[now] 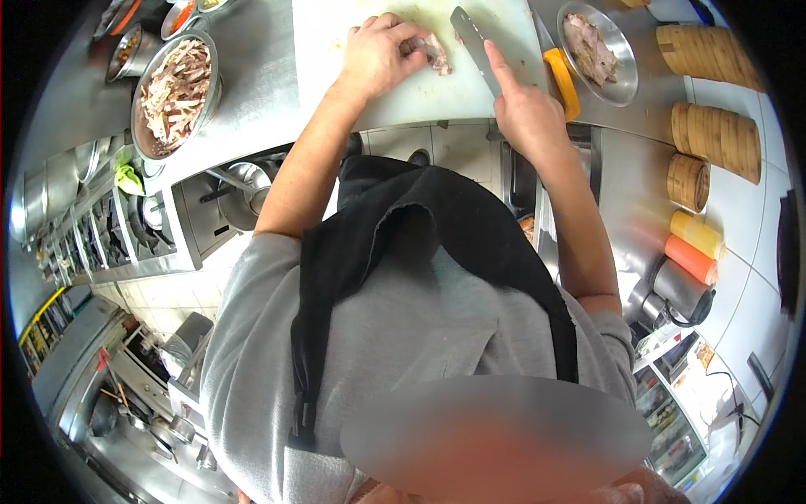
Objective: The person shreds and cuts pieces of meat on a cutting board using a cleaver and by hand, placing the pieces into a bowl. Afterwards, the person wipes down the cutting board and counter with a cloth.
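A white cutting board [403, 99] lies on the steel counter. On it my left hand [382, 55] has its fingers bent round one side of a small piece of meat [437, 57]. My right hand [529, 109] is closed on the handle of a knife [476, 46], its index finger stretched along the top of the blade. The blade is over the board, to the right of the meat and apart from it. The knife's handle is hidden in my palm.
A steel bowl of sliced meat [174, 99] stands at the left, small bowls behind it. Right of the board are a yellow-handled tool [561, 82] and a steel bowl with meat [590, 49]. Bamboo steamers [715, 143] and sauce bottles [693, 259] line the right wall.
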`<state>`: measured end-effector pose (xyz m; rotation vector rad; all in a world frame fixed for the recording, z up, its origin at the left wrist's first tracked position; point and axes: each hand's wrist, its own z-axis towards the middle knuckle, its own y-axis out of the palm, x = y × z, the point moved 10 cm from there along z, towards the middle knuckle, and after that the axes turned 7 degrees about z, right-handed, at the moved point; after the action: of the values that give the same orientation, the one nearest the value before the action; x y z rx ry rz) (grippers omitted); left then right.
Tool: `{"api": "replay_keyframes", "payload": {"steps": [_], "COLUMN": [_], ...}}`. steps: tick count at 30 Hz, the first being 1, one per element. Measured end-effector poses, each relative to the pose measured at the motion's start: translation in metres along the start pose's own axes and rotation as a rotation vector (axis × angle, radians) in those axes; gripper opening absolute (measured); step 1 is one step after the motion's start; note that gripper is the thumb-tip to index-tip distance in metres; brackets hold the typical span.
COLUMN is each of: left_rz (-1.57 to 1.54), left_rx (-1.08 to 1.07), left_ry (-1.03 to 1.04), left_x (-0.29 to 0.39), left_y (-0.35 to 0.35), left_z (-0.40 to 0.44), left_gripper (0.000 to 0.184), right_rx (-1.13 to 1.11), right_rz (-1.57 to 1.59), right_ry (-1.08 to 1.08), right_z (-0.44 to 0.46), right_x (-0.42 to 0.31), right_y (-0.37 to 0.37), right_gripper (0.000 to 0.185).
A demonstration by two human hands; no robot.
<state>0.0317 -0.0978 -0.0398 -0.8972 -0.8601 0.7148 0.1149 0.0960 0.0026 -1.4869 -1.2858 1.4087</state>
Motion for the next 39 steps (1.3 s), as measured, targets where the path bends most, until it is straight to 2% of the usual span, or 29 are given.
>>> {"api": "replay_keyframes", "payload": {"steps": [2, 4, 9, 16, 20, 27, 32, 36, 39], "left_rz": [-0.016, -0.015, -0.019, -0.013, 0.007, -0.036, -0.042, -0.052, 0.05], "left_rx": [0.022, 0.025, 0.072, 0.01, 0.035, 0.051, -0.032, -0.017, 0.022], "left_ry": [0.001, 0.003, -0.021, 0.02, 0.017, -0.011, -0.004, -0.013, -0.014], "left_x": [-0.002, -0.001, -0.004, 0.002, 0.002, 0.002, 0.013, 0.009, 0.007], "left_y": [-0.003, -0.004, -0.005, -0.003, -0.003, -0.006, -0.018, -0.01, -0.008], "left_z": [0.001, -0.001, -0.004, 0.004, 0.002, 0.002, 0.008, 0.007, 0.007], "left_gripper": [0.034, 0.034, 0.033, 0.032, 0.03, 0.029, 0.026, 0.028, 0.029], "right_rx": [0.048, -0.02, 0.032, 0.016, 0.062, -0.008, -0.043, 0.008, -0.001], "right_rz": [0.029, 0.186, 0.095, -0.009, -0.012, -0.012, -0.058, -0.045, -0.049], "right_ry": [-0.047, 0.03, 0.047, -0.025, -0.087, -0.13, -0.146, -0.166, -0.162], "right_z": [0.008, 0.009, 0.001, 0.0, 0.0, -0.006, -0.007, -0.012, -0.013], "right_x": [0.006, 0.017, 0.015, -0.009, -0.017, -0.03, -0.03, -0.035, -0.038], "right_y": [-0.002, -0.002, -0.01, -0.012, -0.015, -0.011, -0.005, -0.004, -0.005], "right_gripper": [0.082, 0.08, 0.078, 0.08, 0.081, 0.081, 0.081, 0.086, 0.087]}}
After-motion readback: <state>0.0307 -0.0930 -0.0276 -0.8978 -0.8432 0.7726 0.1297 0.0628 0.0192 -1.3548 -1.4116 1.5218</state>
